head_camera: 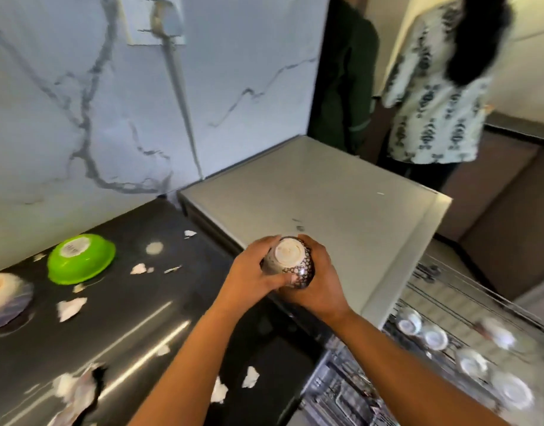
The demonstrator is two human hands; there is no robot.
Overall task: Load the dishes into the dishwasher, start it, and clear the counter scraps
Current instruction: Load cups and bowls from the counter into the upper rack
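Note:
Both hands hold a dark patterned bowl, turned bottom up, over the edge between the black counter and the grey dishwasher top. My left hand grips its left side, my right hand cups its right side. A green bowl lies upside down on the counter at the left. A pale plate sits at the far left edge. White paper scraps are scattered over the counter. The pulled-out dishwasher rack at lower right holds several upturned white cups.
A marble wall backs the counter, with a socket and a hanging cable. Two people stand behind the dishwasher at the upper right. A lower rack with cutlery shows at the bottom.

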